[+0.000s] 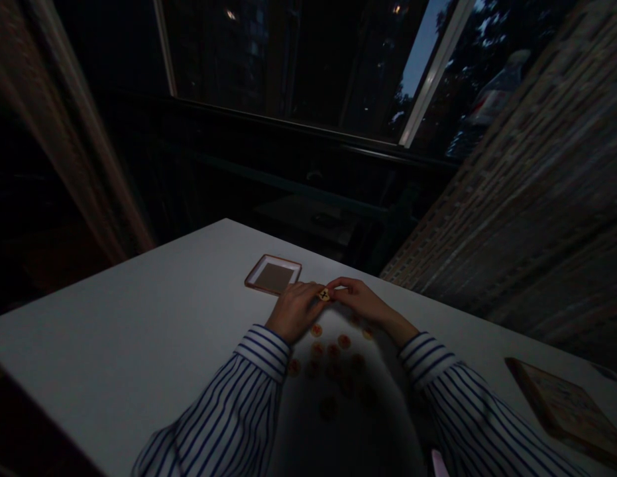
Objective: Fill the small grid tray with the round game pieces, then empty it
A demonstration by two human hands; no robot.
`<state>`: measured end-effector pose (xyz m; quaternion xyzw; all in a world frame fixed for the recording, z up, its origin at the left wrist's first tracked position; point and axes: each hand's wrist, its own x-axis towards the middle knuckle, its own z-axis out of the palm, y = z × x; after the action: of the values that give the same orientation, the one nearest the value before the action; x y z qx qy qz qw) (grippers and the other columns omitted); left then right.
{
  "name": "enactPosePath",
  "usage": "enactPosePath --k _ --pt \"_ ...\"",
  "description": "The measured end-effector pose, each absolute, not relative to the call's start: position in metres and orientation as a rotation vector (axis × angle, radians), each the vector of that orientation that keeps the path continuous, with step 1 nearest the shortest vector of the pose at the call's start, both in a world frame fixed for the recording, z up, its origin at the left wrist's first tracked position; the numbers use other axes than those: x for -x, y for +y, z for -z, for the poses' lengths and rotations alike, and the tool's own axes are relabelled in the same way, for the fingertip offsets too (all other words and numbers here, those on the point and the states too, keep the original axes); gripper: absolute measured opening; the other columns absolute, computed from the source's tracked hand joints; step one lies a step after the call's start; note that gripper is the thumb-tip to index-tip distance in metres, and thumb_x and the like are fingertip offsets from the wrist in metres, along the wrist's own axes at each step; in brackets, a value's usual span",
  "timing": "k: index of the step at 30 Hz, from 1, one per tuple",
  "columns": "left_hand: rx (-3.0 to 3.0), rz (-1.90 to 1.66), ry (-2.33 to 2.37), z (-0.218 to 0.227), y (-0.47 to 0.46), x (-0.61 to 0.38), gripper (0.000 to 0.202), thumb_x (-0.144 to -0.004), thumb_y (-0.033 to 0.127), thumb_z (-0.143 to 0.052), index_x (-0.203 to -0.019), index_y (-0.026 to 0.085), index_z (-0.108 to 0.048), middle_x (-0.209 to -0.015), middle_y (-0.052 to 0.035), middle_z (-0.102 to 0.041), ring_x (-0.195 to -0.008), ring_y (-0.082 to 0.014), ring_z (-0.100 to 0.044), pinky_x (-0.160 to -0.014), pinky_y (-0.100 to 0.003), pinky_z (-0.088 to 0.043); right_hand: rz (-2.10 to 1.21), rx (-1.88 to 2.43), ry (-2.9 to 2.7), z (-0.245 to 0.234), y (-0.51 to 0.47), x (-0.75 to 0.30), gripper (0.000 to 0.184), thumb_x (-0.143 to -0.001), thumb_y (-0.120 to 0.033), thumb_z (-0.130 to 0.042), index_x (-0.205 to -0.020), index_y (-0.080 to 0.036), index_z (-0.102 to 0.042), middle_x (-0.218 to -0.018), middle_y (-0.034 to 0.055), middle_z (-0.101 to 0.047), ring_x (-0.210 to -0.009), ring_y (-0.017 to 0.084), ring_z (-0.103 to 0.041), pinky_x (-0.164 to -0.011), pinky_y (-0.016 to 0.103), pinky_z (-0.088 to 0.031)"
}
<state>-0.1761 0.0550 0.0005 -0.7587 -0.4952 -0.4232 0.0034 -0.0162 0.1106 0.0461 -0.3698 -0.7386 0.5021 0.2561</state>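
Head camera: beside the shallow tray (274, 276), the left hand (297, 309) and the right hand (364, 303) curl half-closed, meeting at one marked disc (324, 295); which grips it, I can't tell. More discs (344, 341) lie on the white table (173, 315), nearer the striped sleeves (221, 404) than the tray.

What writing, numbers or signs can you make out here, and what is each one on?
None can be read for sure.
Round piece between the left hand and right hand: a dark sign, too small to read.
Round pieces on the table: reddish marks on some, too blurred and dim.
Bottle by the window: a label with some red, too blurred.
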Motion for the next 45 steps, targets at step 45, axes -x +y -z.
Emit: enactPosePath --k 45 --pt "1.939 2.345 -2.137 -0.001 0.065 0.19 0.033 -0.074 0.039 -0.056 -0.092 0.013 -0.065 -0.085 -0.0078 -0.068 -0.08 -0.0184 -0.061 -0.076 -0.03 -0.046 -0.135 0.953 -2.566 -0.053 0.109 -0.01 0.03 -0.077 -0.028 -0.055 -0.102 -0.015 -0.062 -0.092 0.0077 -0.065 -0.08 0.017 -0.056 -0.075 0.029 -0.042"
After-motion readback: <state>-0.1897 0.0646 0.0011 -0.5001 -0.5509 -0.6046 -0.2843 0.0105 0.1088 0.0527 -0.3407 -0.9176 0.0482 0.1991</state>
